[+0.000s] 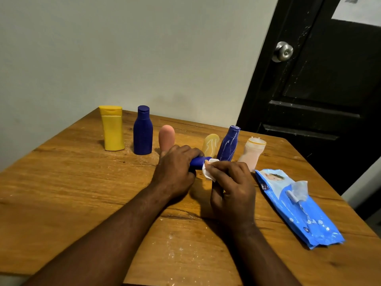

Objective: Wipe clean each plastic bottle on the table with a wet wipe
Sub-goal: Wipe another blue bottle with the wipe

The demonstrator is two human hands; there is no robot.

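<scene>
My left hand (175, 172) grips a small blue bottle (199, 161) held sideways just above the table. My right hand (231, 186) pinches a white wet wipe (208, 171) against the bottle's exposed end. Most of that bottle is hidden inside my left fist. Behind my hands stands a row of bottles: a yellow one (112, 129), a dark blue one (142, 132), a pink one (166, 137), a pale yellow one (210, 143), a streaked blue one (228, 144) and a whitish pink one (252, 152).
A blue wet wipe pack (299, 207) with its flap open lies on the wooden table (72, 182) at the right. A pale wall runs behind the table. A black door (321, 89) with a metal knob (282, 51) stands at the back right.
</scene>
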